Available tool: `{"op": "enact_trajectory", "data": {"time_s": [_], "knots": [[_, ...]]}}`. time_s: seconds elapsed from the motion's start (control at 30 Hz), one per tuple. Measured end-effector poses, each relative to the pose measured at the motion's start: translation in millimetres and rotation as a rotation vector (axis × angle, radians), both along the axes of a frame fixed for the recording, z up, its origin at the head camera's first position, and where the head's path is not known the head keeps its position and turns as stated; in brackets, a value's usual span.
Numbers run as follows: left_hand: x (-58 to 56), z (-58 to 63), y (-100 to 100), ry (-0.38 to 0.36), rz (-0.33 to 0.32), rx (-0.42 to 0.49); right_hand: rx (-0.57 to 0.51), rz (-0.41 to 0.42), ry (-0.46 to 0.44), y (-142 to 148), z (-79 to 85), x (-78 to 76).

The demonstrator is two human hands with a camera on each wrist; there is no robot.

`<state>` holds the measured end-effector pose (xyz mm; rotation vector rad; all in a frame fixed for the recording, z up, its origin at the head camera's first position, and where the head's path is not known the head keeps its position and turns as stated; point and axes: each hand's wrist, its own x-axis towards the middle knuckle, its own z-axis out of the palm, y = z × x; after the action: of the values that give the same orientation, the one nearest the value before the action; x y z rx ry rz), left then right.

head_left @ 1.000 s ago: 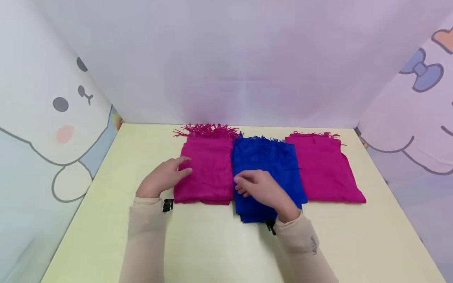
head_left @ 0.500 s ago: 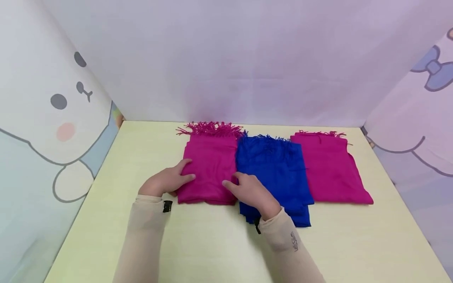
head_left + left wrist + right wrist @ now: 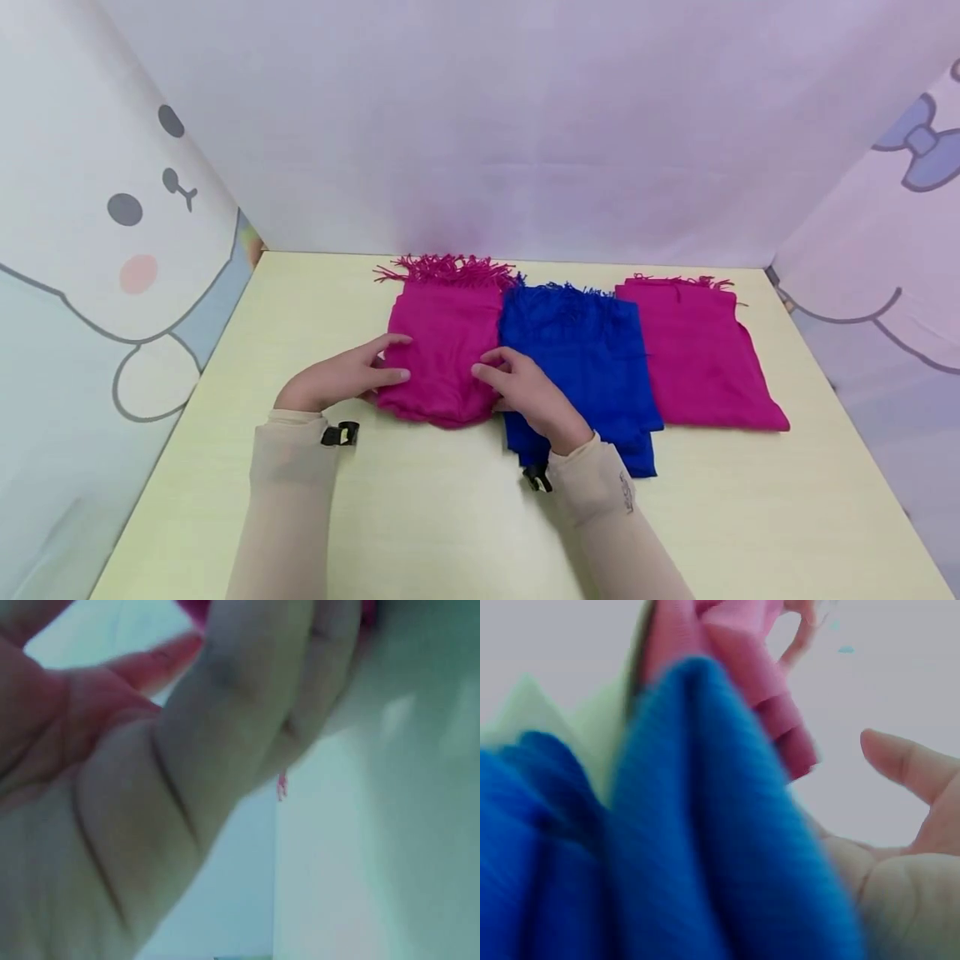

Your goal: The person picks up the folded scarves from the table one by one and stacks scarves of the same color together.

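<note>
A folded magenta fringed scarf (image 3: 442,350) lies at the left of a row of three, its near end bulging and rounded. My left hand (image 3: 341,375) grips its left side, thumb and index finger over the top, other fingers tucked underneath. On the scarf's right side, my right hand (image 3: 525,392) holds the edge with its thumb on top. A folded blue fringed scarf (image 3: 577,358) lies partly under that hand and arm. In the right wrist view, blue cloth (image 3: 727,825) hides much of the right hand's fingers. Only slivers of magenta show past the fingers in the left wrist view.
Another folded magenta scarf (image 3: 701,358) lies at the right, touching the blue one. All three rest on a pale yellow table (image 3: 435,517). A plain wall (image 3: 510,133) stands behind, with cartoon-printed panels (image 3: 142,250) at both sides.
My right hand has moved left from above the blue scarf to the left magenta scarf's right edge. My left hand has closed in on its left side. The scarf's near end has bunched and rounded.
</note>
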<state>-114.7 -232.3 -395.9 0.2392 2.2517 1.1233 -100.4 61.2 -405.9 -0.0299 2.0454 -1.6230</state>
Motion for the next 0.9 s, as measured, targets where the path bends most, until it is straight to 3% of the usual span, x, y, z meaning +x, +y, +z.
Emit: {"op": "enact_trajectory", "data": {"time_s": [0.13,0.4,0.53,0.67,0.8,0.9], "knots": [[-1.1,-2.1,-1.7,-0.02,0.003,0.003,-0.053,-0.065,-0.069,-1.1,-1.9,-1.3],[-8.8,-7.3,5.4,-0.029,0.024,0.116,-0.093,-0.006,-0.165,1.1,-4.5,-4.8],[-9.1,-7.5,6.6,-0.047,0.016,0.125,0.018,0.093,-0.082,0.3,-7.6,-4.9],[-8.2,-9.6,6.3,-0.042,-0.031,0.039,0.093,0.139,0.012,-4.0,-9.8,-4.0],[-8.9,-12.6,4.4,-0.011,-0.089,-0.006,-0.069,0.085,-0.078,-8.1,-9.3,-3.5],[-9.6,-11.1,-0.2,0.041,-0.058,0.054,-0.222,0.004,-0.091,-8.5,-6.2,-5.2]]}}
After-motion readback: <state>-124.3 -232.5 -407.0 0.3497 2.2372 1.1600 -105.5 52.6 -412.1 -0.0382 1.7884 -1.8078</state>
